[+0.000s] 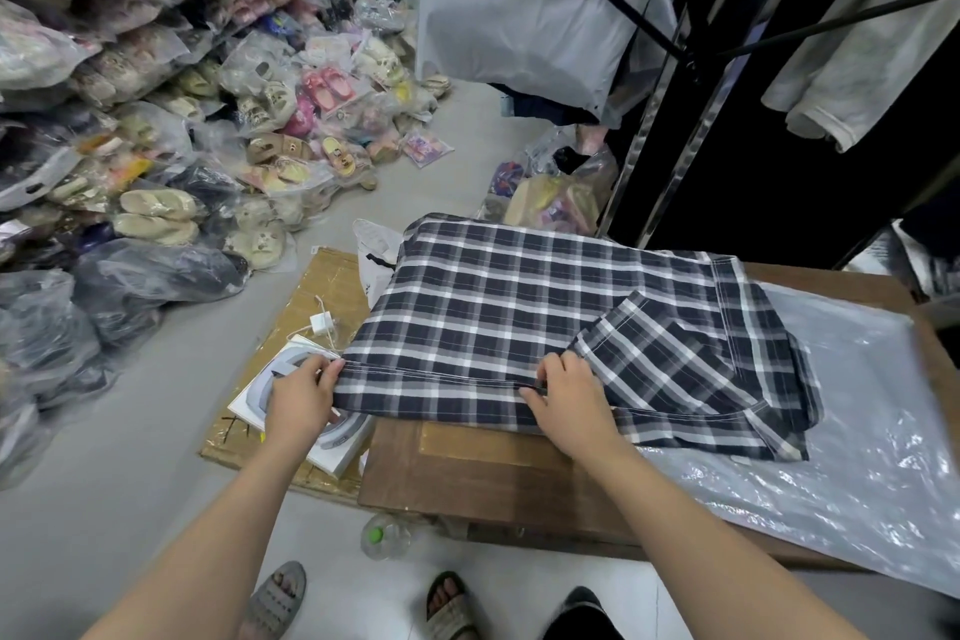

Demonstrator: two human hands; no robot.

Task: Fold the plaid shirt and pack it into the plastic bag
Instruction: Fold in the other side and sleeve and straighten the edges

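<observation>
Grips (pixel 304 392) (pixel 566 395) seemingly pinch plaid shirt (pixel 493 307).

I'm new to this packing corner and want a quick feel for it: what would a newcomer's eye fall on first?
The plaid shirt lies spread over the wooden table at centre, the left hand and right hand each pinching its near hem. A clear plastic bag lies on the table to the right, partly under the shirt, and heaps of bagged sandals fill the left side.
</observation>
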